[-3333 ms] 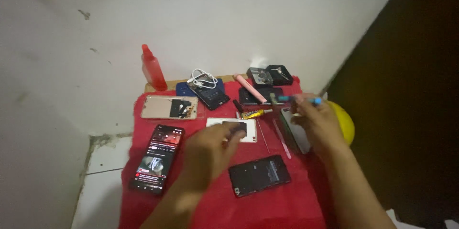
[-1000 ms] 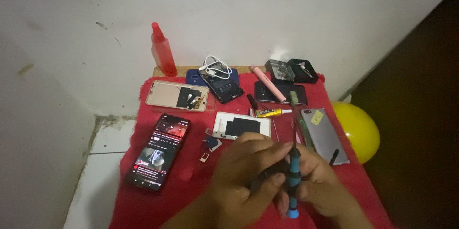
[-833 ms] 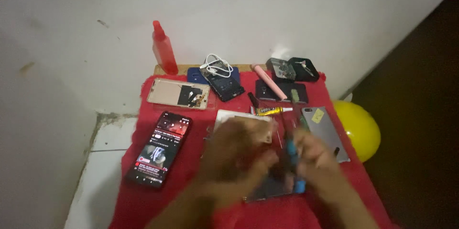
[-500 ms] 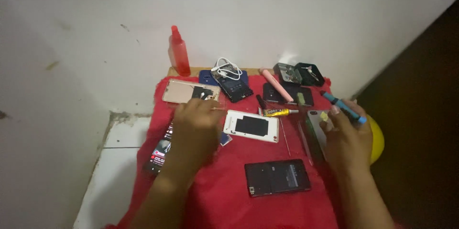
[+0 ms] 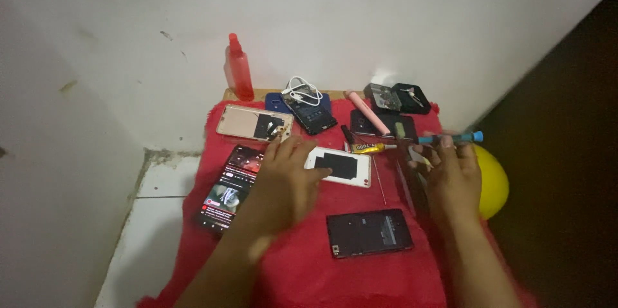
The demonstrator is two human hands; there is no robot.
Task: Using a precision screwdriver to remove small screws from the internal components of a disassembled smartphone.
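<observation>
My left hand point(image 5: 286, 176) lies flat on the red cloth point(image 5: 309, 263), fingers spread, between a lit phone point(image 5: 228, 186) and a white phone point(image 5: 339, 166) lying face down; its fingertips reach the white phone's left edge. My right hand point(image 5: 450, 176) is raised at the right side of the cloth and holds a blue-handled screwdriver point(image 5: 450, 137) sideways. A dark phone back point(image 5: 369, 232) rests on the cloth between my forearms.
At the back stand a red spray bottle point(image 5: 238, 76), a gold opened phone point(image 5: 254, 123), a dark phone with a white cable point(image 5: 308, 105), a pink tool point(image 5: 367, 112), a black parts box point(image 5: 398, 97) and a glue tube point(image 5: 367, 148). A yellow ball point(image 5: 492, 182) sits at the right.
Both hands worked together on the dark phone with the screwdriver, then came apart. The left hand moved to the white phone, the right lifted the screwdriver to the right.
</observation>
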